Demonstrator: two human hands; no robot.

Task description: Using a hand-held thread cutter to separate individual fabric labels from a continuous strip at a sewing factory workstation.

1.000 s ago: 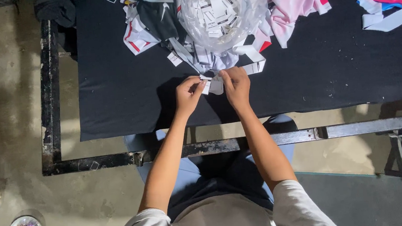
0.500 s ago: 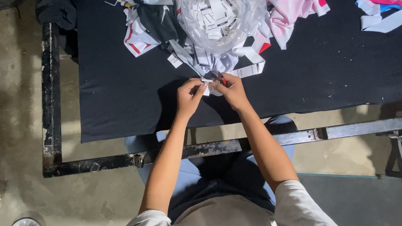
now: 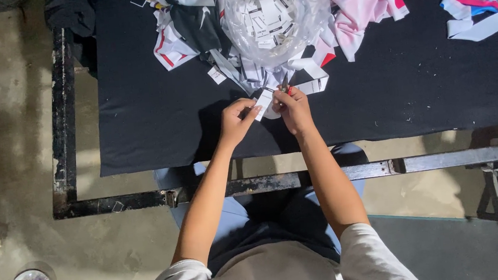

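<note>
Shifted slightly farther in from the near edge of the black table (image 3: 141,137) since a second ago, both hands. Left hand (image 3: 235,122) pinching one end of a white label strip (image 3: 265,102). Right hand (image 3: 294,109) clenched around small red-handled snips (image 3: 286,86), blades at the strip. Beyond, toward the far edge: clear bag of labels (image 3: 274,14), pink fabric scraps (image 3: 364,10).
</note>
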